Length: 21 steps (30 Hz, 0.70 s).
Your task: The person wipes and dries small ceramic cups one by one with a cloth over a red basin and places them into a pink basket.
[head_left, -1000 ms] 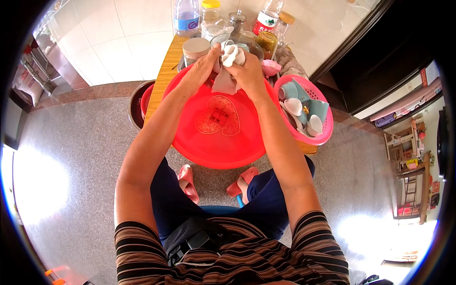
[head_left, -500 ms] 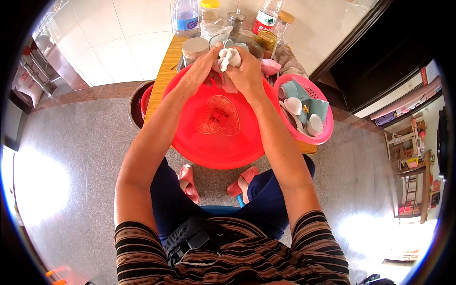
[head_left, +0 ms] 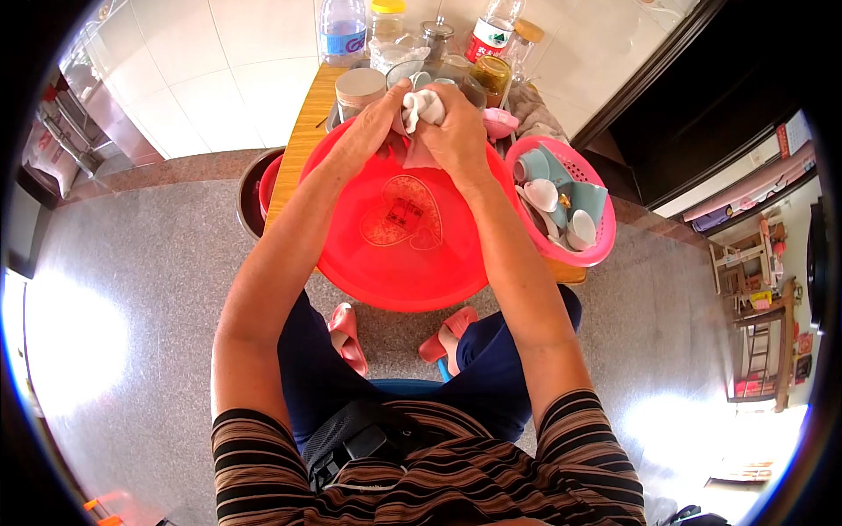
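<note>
A bunched white cloth [head_left: 424, 108] is gripped between my two hands above the far part of a red plastic basin [head_left: 351, 250]. My left hand [head_left: 382, 116] closes on the cloth's left side, thumb uppermost. On the other side my right hand [head_left: 458, 131] has its fingers wrapped round it. A pinkish fold hangs below the hands, over the basin. Whether something lies inside the cloth is hidden. The basin has a heart pattern on its bottom and rests on a wooden table [head_left: 307, 131].
A pink basket [head_left: 603, 250] with cups, bowls and spoons stands to the right. Behind the basin are a lidded jar [head_left: 360, 90], a brown glass jar [head_left: 493, 77], a blue-labelled bottle [head_left: 342, 39] and a red-labelled bottle [head_left: 491, 37]. A metal basin [head_left: 249, 197] sits low at left.
The cloth has shifted slightly in my fingers, and its hanging fold looks a little different. My arms and the basin stay in nearly the same place.
</note>
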{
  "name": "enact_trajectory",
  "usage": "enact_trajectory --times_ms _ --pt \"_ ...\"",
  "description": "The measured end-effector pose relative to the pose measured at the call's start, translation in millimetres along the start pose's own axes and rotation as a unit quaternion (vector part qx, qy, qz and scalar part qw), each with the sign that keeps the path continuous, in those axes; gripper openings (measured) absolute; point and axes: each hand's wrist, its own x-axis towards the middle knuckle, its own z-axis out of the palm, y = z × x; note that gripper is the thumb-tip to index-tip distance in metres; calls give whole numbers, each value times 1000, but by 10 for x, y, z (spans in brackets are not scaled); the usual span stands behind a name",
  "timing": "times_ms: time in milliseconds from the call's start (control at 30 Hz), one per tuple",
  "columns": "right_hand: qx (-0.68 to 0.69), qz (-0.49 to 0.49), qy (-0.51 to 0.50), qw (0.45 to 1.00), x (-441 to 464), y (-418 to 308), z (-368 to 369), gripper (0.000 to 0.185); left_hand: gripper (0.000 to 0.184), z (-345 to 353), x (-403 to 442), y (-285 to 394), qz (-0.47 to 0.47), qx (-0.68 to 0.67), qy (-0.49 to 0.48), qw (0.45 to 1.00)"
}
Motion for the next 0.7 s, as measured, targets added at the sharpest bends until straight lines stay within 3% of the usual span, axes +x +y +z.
enact_trajectory --times_ms 67,133,233,367,433,500,567,600,667,700 --pt "52 21 20 998 3 31 5 28 66 -14 25 -35 -2 -9 1 1000" --pt "223 71 -79 969 22 16 -37 28 65 -30 40 -46 -3 -17 0 1000" --pt "299 83 -104 945 30 42 -28 28 62 -34 36 -32 22 -30 23 999" --pt "167 56 -105 979 15 8 -40 28 57 -26 59 -87 98 -20 48 994" --pt "-22 -36 -28 999 -2 16 8 29 56 -5 57 -81 110 -23 44 993" --pt "-17 -26 -14 999 0 38 8 29 57 40 57 -61 49 -33 14 998" --pt "80 73 -57 993 15 63 -8 26 58 5 71 -93 37 -23 14 999" --pt "80 72 -57 993 19 44 -27 26 59 -1 52 -67 24 -13 14 1000" --pt "266 117 -116 950 21 4 -72 24 60 16 4 -22 54 -21 19 998" --pt "266 117 -116 950 24 11 -75 24 61 26 -19 7 83 -28 24 996"
